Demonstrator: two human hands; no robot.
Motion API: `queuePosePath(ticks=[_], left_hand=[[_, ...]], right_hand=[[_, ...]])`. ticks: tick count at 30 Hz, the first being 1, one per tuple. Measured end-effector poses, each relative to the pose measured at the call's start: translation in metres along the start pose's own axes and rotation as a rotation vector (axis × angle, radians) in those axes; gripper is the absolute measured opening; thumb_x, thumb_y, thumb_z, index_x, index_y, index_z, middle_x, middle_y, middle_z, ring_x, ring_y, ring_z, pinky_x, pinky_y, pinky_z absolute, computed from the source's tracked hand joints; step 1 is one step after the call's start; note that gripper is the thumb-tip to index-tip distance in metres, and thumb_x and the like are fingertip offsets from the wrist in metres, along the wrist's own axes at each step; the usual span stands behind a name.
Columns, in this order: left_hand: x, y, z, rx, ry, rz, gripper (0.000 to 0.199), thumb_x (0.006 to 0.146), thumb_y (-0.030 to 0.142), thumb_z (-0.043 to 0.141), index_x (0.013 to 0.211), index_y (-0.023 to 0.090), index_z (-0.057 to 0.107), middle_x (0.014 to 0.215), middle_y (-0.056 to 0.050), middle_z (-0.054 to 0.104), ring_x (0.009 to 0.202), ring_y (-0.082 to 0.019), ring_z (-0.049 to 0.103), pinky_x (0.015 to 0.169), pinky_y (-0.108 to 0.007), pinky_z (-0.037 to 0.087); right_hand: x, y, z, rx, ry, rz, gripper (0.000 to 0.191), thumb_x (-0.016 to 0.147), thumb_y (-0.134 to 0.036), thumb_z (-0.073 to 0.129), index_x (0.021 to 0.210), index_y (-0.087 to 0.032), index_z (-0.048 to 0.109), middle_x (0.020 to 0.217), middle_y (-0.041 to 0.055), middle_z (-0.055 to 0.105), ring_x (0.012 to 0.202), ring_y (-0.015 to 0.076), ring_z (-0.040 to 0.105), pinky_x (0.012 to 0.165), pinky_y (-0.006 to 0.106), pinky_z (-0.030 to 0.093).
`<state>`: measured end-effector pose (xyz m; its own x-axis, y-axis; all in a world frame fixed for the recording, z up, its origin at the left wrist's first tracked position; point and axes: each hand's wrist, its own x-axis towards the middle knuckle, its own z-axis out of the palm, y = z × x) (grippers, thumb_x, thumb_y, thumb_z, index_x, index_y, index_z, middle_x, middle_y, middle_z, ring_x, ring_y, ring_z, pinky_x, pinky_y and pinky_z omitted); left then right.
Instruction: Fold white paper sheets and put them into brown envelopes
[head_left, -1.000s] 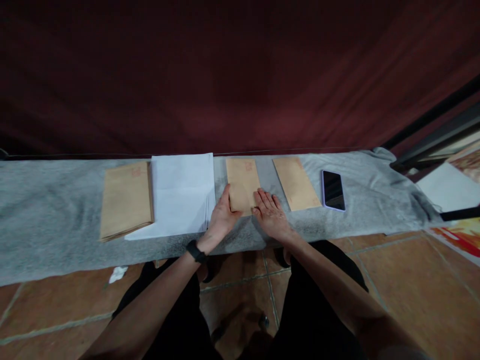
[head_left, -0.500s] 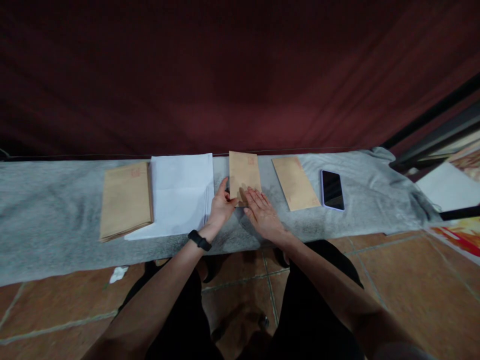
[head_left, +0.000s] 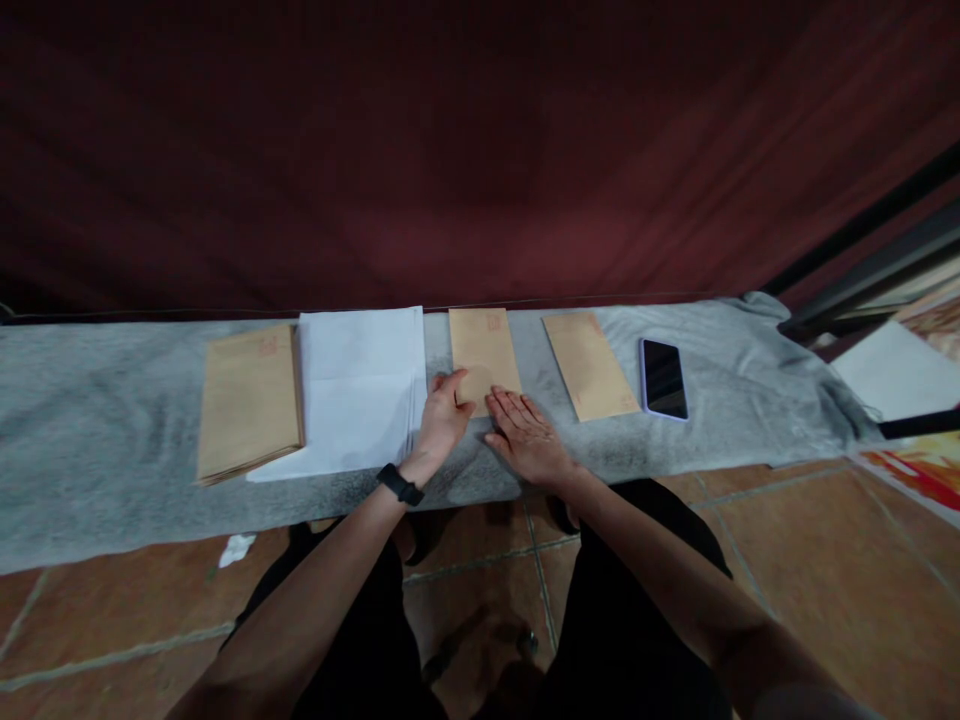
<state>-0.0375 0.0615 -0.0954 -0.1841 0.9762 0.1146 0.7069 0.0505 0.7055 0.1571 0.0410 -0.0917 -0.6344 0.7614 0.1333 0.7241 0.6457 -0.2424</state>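
Note:
A brown paper envelope (head_left: 482, 345) with a faint red print near its top lies in front of me on the grey cloth. My left hand (head_left: 444, 415) is at its lower left corner, thumb and forefinger curved onto the paper and gripping the edge; the other fingers are partly hidden. Flat across its lower right part rests my right hand (head_left: 529, 435), fingers stretched out and holding nothing. To the right, a second brown envelope (head_left: 591, 365) lies at a slant. Left of my hands are white paper sheets (head_left: 360, 390), partly covered by a stack of brown envelopes (head_left: 250, 405).
A phone (head_left: 664, 380) in a pale purple case lies right of the slanted envelope. The grey cloth (head_left: 97, 430) covers a long narrow surface against a dark red curtain (head_left: 480, 150). Below is a tiled floor (head_left: 810, 540) with a scrap of white paper (head_left: 237, 548).
The middle envelope has shifted slightly left and now lies flatter. My left forefinger has come over onto its face, and my right hand has slid a little toward me.

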Motion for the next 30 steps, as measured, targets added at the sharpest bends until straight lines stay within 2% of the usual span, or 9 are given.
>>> queuePosePath(ticks=[5,8,11,14,18,23,30], left_hand=[[-0.013,0.015,-0.013,0.177,-0.022,0.094,0.057,0.083,0.01,0.056,0.14,0.019,0.054,0.14,-0.014,0.052,0.116,-0.028,0.062,0.103,-0.045,0.053],[-0.023,0.027,-0.013,0.282,-0.046,0.207,0.051,0.091,0.013,0.048,0.141,0.018,0.053,0.146,-0.015,0.05,0.132,-0.032,0.052,0.111,-0.051,0.046],[-0.035,0.034,-0.002,0.211,-0.181,0.355,0.049,0.1,0.023,0.038,0.148,0.017,0.044,0.152,-0.014,0.048,0.143,-0.027,0.043,0.117,-0.047,0.04],[-0.048,0.036,0.007,0.2,-0.301,0.46,0.06,0.104,0.041,0.036,0.157,0.013,0.029,0.163,-0.016,0.034,0.153,-0.026,0.028,0.124,-0.046,0.03],[-0.058,0.031,0.008,0.284,-0.314,0.467,0.072,0.104,0.052,0.033,0.16,0.01,0.018,0.167,-0.018,0.024,0.157,-0.027,0.015,0.127,-0.049,0.021],[-0.061,0.023,0.003,0.38,-0.294,0.465,0.077,0.102,0.058,0.032,0.16,0.008,0.02,0.166,-0.019,0.027,0.156,-0.028,0.016,0.127,-0.05,0.02],[-0.063,0.019,-0.004,0.468,-0.283,0.467,0.078,0.1,0.059,0.036,0.157,0.007,0.028,0.164,-0.021,0.031,0.155,-0.029,0.021,0.126,-0.049,0.023]], right_hand=[[-0.002,0.005,0.0,0.01,0.006,0.022,0.062,0.106,-0.045,0.035,0.16,-0.015,0.027,0.166,0.009,0.027,0.155,0.0208,0.024,0.128,0.042,0.02],[-0.001,0.006,0.004,0.001,0.005,0.022,0.06,0.106,-0.04,0.035,0.16,-0.015,0.027,0.166,0.0086,0.027,0.155,0.0209,0.025,0.128,0.043,0.02],[-0.002,0.007,0.008,-0.017,0.005,0.026,0.058,0.104,-0.031,0.038,0.159,-0.013,0.032,0.164,0.0109,0.033,0.153,0.0227,0.029,0.128,0.045,0.02],[-0.005,0.008,0.01,-0.045,-0.023,-0.013,0.058,0.1,-0.024,0.043,0.156,-0.01,0.037,0.162,0.0133,0.036,0.154,0.0257,0.028,0.129,0.047,0.019],[-0.006,0.008,0.008,-0.049,-0.049,-0.048,0.056,0.1,-0.023,0.044,0.155,-0.012,0.039,0.164,0.0121,0.032,0.155,0.0269,0.023,0.129,0.049,0.016],[-0.003,0.009,0.007,-0.017,-0.023,0.037,0.057,0.105,-0.03,0.033,0.159,-0.012,0.029,0.167,0.0107,0.024,0.156,0.0221,0.022,0.129,0.046,0.017],[-0.005,0.015,0.007,-0.033,0.004,0.077,0.058,0.106,-0.035,0.033,0.159,-0.011,0.03,0.167,0.0105,0.025,0.155,0.0225,0.023,0.129,0.044,0.016]])
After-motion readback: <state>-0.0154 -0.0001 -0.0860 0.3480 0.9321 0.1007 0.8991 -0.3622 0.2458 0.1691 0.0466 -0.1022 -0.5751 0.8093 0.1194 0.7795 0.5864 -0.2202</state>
